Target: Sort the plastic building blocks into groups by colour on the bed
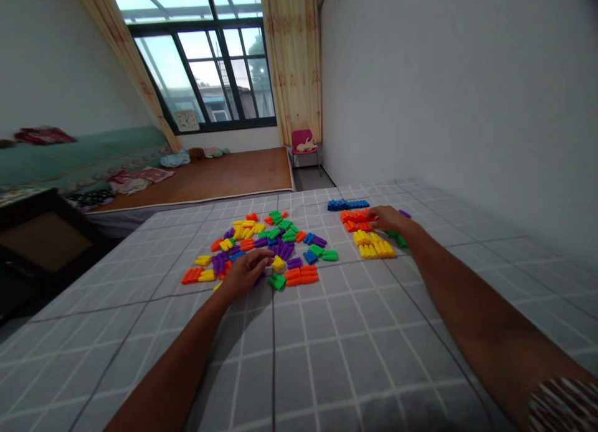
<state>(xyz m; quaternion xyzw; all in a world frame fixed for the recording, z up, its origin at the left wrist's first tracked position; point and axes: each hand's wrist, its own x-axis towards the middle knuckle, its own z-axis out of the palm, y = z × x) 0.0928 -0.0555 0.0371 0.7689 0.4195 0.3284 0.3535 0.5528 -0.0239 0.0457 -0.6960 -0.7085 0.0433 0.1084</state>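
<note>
My right hand (389,219) rests at the block of bright orange plastic pieces (352,221) on the grey cloth with pale grid lines (327,338), its fingers bent down at the block's right end. I can't make out whether they pinch a piece or only touch it. My left hand (245,273) lies low at the near side of a loose, many-coloured scatter of small plastic pieces (283,250). Its fingers are curved, their tips just beside a yellow plastic piece (278,263); whether anything is caught under them is hidden from me.

The orange block sits between a row of dark blue plastic pieces (348,205) beyond it and a block of yellow plastic pieces (374,246) on my side. Green plastic pieces (397,238) show partly beyond my right forearm, so I'd best lift my wrist and keep that sleeve and arm from dragging across them. For the orange block, I judge a light push along its length with the fingertips serves better than pressing down, which could skew the row. With the left, I should pick from the scatter's edge, one colour at once, leaving neighbours undisturbed.
</note>
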